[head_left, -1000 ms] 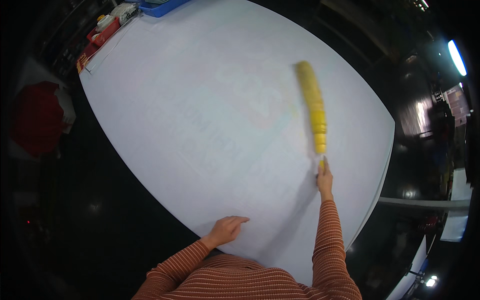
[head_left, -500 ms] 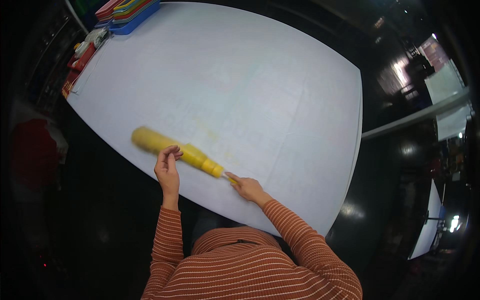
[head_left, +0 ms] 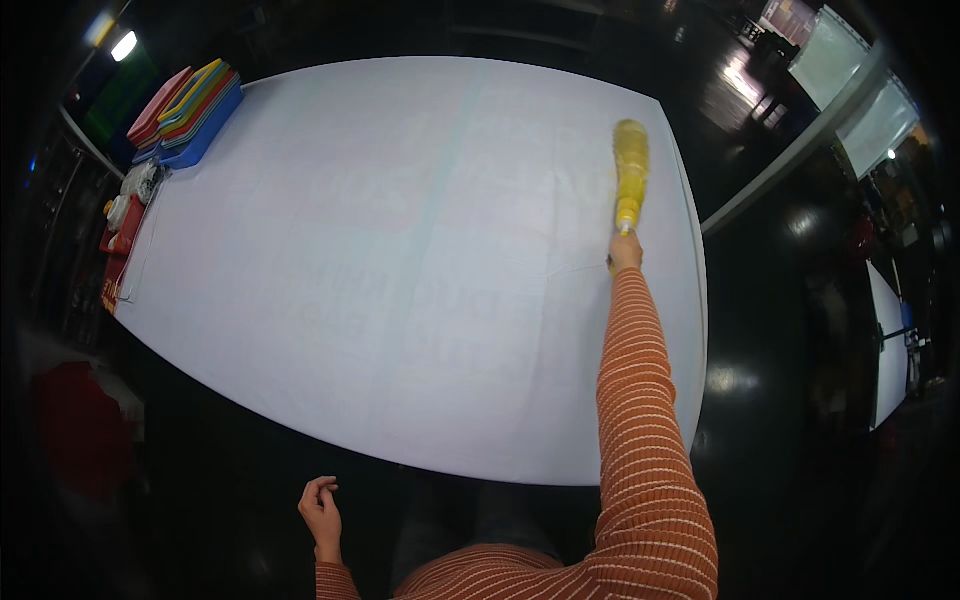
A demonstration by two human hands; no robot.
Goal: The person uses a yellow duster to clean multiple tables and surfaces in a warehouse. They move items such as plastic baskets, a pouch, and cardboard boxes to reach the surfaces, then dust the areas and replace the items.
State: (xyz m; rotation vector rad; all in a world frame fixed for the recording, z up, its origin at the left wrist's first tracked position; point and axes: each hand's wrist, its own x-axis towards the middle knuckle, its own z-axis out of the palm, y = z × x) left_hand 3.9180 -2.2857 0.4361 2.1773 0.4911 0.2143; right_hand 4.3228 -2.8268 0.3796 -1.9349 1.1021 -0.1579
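A yellow duster (head_left: 631, 165) with a fuzzy, blurred head reaches up over the far right part of the white-covered table (head_left: 400, 250). My right hand (head_left: 626, 252) is closed round its handle, arm stretched out, and the head points away from me, near the right edge. Most of the handle is hidden in my fist. My left hand (head_left: 321, 512) hangs off the table's near edge, empty, with its fingers loosely bent.
Stacked colourful trays (head_left: 200, 115) stand at the table's far left corner. Beside them, along the left edge, sit a red bin (head_left: 123, 228) and white items. A grey rail (head_left: 800, 140) slants up beyond the right edge. A red object (head_left: 85, 425) stands at lower left.
My right hand has swung the duster from the near left of the table to its far right, turning the head away from me. My left hand has left the duster and dropped below the table edge.
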